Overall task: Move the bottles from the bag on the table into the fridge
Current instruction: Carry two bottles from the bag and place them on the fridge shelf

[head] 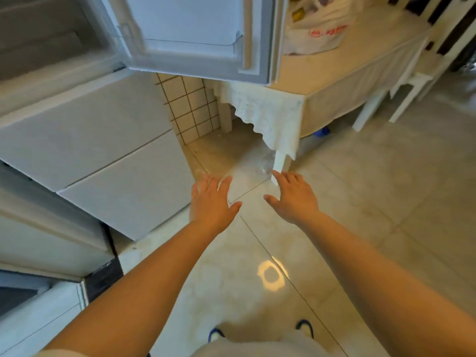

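A white plastic bag [315, 32] with red print stands on the table [334, 76] at the top right; no bottle shows clearly through it. The white fridge [90, 140] fills the left side, and its upper door [201, 37] is swung open toward the table, with an empty door shelf visible. My left hand [211, 202] and my right hand [293, 197] are both stretched out in front of me over the floor, palms down, fingers spread, holding nothing. Both hands are well below and apart from the bag and the door.
A lace-edged tablecloth [270, 119] hangs over the table's near corner above a white leg [279, 166]. White chairs [409, 86] stand at the table's right side. A tiled wall [193, 109] lies between fridge and table. The glossy floor [373, 202] stretches to the right.
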